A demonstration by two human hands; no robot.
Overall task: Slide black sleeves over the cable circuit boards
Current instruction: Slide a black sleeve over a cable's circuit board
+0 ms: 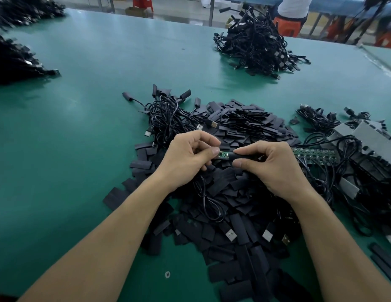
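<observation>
My left hand (186, 158) pinches a small green circuit board (224, 155) at its left end, thumb on top. My right hand (266, 164) pinches a black sleeve (242, 156) between thumb and forefinger. The sleeve's mouth sits at the board's right end, and a short stretch of green still shows between my fingers. Both hands hover above a big heap of flat black sleeves (240, 125). The board's black cable (207, 199) trails down under my hands.
Green table (92, 127). Sleeved cables lie in a tangle (168, 114) behind my left hand and a pile (255, 46) far back. Bare boards with cables (314, 153) and grey blocks (369, 131) sit right. Dark piles (13, 62) far left. A person sits beyond the table.
</observation>
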